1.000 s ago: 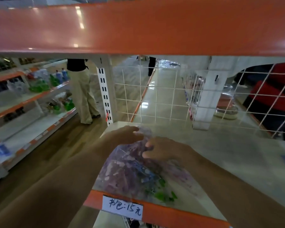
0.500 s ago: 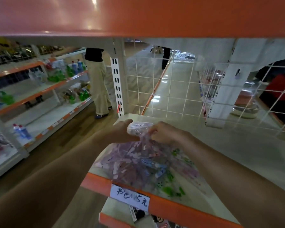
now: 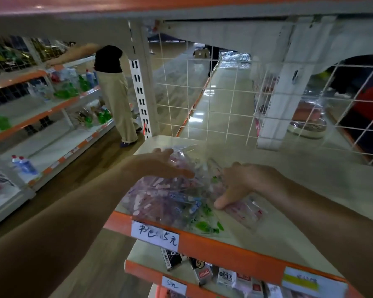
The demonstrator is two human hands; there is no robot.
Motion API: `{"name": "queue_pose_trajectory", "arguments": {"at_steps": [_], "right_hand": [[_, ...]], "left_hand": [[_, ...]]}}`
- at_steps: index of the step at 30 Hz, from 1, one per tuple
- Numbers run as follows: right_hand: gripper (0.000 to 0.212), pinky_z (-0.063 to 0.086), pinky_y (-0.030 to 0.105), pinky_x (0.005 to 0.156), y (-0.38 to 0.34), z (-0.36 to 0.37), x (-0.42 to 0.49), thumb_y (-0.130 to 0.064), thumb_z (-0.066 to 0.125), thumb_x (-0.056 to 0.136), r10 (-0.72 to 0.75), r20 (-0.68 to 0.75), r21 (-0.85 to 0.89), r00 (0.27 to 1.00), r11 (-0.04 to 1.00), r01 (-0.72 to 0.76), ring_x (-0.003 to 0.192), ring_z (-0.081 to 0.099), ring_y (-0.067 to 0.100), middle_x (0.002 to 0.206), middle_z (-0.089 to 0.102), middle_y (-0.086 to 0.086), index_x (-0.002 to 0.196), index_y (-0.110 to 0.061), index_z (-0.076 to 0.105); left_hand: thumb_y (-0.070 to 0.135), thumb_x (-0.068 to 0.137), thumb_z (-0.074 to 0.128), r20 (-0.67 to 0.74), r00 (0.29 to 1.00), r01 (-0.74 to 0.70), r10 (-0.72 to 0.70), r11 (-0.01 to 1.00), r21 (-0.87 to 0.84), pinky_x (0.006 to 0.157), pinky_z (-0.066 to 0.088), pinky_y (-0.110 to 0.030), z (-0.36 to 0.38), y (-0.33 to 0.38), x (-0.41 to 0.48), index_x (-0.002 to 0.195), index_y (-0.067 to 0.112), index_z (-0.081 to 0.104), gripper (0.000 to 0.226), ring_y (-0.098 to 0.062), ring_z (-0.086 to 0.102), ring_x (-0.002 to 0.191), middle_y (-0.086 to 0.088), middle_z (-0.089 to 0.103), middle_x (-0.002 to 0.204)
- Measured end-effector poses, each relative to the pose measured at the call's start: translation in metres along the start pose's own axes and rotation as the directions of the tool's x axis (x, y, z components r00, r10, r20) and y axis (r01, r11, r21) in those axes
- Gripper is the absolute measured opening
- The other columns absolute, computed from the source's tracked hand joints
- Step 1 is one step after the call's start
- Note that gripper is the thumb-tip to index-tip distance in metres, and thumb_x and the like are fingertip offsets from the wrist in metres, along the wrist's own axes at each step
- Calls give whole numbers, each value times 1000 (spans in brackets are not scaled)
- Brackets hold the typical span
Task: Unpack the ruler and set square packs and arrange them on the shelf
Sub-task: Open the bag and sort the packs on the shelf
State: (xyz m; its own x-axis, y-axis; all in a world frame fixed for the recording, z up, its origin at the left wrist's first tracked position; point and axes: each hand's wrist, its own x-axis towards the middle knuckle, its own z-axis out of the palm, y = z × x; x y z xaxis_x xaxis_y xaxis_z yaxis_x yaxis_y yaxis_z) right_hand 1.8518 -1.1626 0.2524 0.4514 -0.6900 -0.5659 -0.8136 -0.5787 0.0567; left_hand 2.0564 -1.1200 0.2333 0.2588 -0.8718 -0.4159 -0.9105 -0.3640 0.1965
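My left hand (image 3: 164, 163) lies flat on the bag (image 3: 159, 201), my right hand (image 3: 248, 181) hides its fingers, and one hard tug could slide the bag off the front edge of the shelf (image 3: 224, 249).

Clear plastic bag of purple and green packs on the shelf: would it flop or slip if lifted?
Probably floppy: the clear plastic bag lies crumpled and slumped over its contents. Likely slippery too, being glossy on the smooth cream shelf. The loose flat packs inside may shift.
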Motion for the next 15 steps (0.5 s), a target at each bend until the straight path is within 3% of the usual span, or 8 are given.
{"name": "queue_pose_trajectory", "arguments": {"at_steps": [2,4,6,10,11,13,15], "right_hand": [[70,46,25,67,1,2,2,-57,69,74,9,-83,34,997,999,-6,83,58,20,117,55,10,130,-17,52],[50,38,21,45,6,-1,4,-46,70,77,27,-132,72,991,997,-18,55,51,13,90,64,7,110,-10,62],[35,40,20,43,12,-3,7,-36,70,76,61,-145,101,988,994,-46,54,58,16,75,66,5,93,-6,67],[37,59,32,66,28,-2,15,-25,70,79,106,-178,303,978,952,-48,82,70,28,104,66,16,108,-3,60],[32,60,33,65,34,-2,16,-22,67,82,109,-189,355,976,934,-36,80,69,28,106,65,16,107,-3,60],[9,51,22,45,46,-3,21,-12,62,85,101,-191,445,976,896,-6,66,64,21,92,65,14,87,-3,61],[4,45,18,38,54,-2,23,-3,59,84,103,-183,556,978,831,17,59,59,18,78,62,11,83,-2,63]], "left_hand": [[87,55,55,29,1000,0,-2,997,72,115,22,-50,10,4,2,151,32,10,119,-32,19,143,-3,6,159],[83,57,60,12,1000,-5,4,994,106,113,25,-51,12,6,1,150,32,14,116,-34,23,141,-3,10,158],[78,60,64,-10,1000,-18,19,996,90,112,28,-46,9,5,-1,149,30,21,109,-32,28,139,-3,15,155],[66,69,68,-25,998,-65,65,998,18,111,28,-38,5,1,-8,148,25,29,96,-25,30,138,-2,21,153],[63,70,69,-27,997,-74,74,997,1,110,28,-37,5,1,-9,147,25,31,95,-24,32,137,-2,24,152],[61,69,71,-20,996,-82,82,996,-22,111,31,-38,4,-1,-9,146,26,32,93,-24,34,136,-1,26,152],[60,69,73,5,996,-85,85,996,1,110,33,-41,4,-2,-7,147,30,28,95,-25,35,135,-2,25,153]]}}
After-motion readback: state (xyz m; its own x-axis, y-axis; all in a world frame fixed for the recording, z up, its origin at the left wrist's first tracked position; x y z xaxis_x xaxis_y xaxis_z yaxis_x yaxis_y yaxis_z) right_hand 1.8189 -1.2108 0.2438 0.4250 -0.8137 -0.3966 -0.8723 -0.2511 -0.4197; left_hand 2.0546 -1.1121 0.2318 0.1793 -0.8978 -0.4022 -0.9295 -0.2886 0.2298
